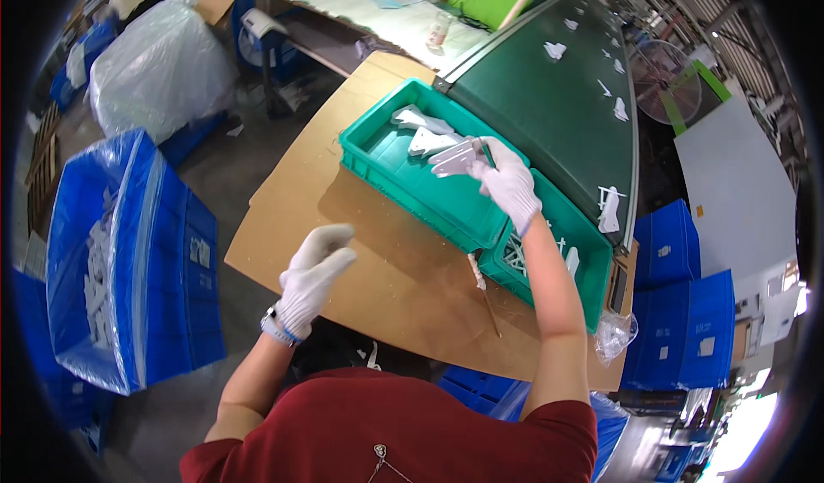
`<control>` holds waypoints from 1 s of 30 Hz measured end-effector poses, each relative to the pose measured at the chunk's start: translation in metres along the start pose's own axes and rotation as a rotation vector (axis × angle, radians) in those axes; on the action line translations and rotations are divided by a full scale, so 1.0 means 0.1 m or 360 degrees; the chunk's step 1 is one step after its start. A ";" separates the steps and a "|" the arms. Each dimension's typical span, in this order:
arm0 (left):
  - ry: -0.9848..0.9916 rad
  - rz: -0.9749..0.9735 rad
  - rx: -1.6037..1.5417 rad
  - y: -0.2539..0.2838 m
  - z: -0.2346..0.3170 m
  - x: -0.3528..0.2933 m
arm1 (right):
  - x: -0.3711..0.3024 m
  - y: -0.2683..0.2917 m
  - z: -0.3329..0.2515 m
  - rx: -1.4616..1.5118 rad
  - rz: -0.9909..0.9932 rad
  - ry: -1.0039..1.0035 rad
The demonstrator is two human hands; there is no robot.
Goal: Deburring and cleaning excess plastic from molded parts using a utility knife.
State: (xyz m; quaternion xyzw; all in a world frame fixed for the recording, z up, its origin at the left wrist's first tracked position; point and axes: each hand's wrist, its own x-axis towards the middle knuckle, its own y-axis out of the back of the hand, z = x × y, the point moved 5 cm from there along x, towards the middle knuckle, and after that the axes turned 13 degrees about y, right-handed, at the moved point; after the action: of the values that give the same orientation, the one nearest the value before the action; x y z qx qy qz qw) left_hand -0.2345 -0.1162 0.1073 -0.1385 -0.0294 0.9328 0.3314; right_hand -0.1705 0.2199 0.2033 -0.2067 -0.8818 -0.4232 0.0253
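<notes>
My right hand (508,187), in a white knit glove, is over the far green bin (403,184). Its closed fingers grip a flat white plastic part (455,157) with slots in it. Beneath and beside that part, several similar white plastic parts (421,122) lie in the bin. My left hand (316,279), also gloved, hovers above the near left edge of the brown board (369,285). Its thumb stands apart from its fingers, and nothing shows in its grasp.
A second green bin (592,307) holds thin white pieces (515,255). Beyond runs a dark green conveyor belt (524,75) carrying scattered white parts. At left stands a lined blue box (176,268) with white parts inside. A thin stick (491,311) lies on the board.
</notes>
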 end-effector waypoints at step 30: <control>-0.1691 0.0522 0.2106 -0.07 1.27 -0.44 | -1.22 -0.37 -1.65 -0.0349 0.0092 0.0942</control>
State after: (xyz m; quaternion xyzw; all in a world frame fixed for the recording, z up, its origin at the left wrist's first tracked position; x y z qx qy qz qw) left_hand -0.2327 -0.1339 0.2409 0.5350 0.3892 0.7352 0.1473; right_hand -0.0953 0.0328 0.2546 -0.1011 -0.7791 -0.5566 0.2703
